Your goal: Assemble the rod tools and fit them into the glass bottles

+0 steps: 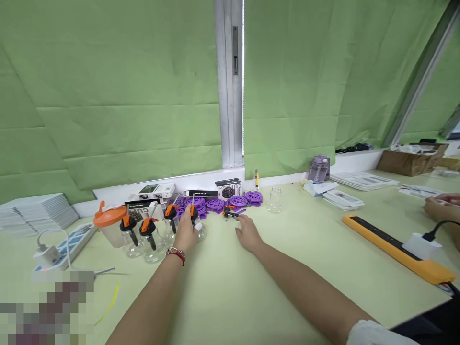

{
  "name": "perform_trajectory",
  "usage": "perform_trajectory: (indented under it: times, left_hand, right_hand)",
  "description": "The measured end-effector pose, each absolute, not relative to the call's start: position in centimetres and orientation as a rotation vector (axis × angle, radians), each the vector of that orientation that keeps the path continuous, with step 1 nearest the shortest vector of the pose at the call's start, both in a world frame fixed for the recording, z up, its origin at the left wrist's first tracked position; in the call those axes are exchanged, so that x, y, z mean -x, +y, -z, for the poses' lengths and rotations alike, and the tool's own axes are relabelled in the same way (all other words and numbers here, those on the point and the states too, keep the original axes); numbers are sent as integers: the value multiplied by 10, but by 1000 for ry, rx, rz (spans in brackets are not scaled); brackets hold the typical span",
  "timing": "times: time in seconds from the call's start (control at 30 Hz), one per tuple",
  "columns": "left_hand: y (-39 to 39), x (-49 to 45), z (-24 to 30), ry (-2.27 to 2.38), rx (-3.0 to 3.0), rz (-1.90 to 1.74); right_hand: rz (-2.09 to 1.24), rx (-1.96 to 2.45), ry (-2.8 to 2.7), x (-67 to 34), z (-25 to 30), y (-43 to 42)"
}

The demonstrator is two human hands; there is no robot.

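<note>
Orange-and-black cap [228, 211] is at the fingertips of the right hand [250, 234], just before purple pieces [215, 205], pinched or merely touched I cannot tell, while the left hand [187, 231] curls its fingers round a capped glass bottle [202, 233], best held upright.

Bottles [148, 229] massed left, separate lid [227, 211] set centre!

At left, the bottles are flanked by a cup [114, 232]; behind the lid, discs [237, 201] are strung out, backed by boxes [230, 190]. To their right, a lone bottle [275, 201] is stationed; farther right, a power strip [386, 248] is laid.
</note>
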State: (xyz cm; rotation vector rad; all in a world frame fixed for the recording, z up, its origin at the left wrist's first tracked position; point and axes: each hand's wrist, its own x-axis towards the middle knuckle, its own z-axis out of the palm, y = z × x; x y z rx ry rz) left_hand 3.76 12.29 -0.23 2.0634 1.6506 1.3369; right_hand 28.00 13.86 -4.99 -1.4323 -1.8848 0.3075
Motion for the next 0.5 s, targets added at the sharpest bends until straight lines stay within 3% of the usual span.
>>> perform_trajectory:
  times: [0.17, 0.5]
  left_hand:
    - [126, -31, 4, 1602, -2028, -1346]
    - [122, -34, 5, 1651, -2004, -1316]
  right_hand:
    - [-196, 1672, -1956, -297, 45, 176]
    - [-207, 1695, -1983, -301, 53, 196]
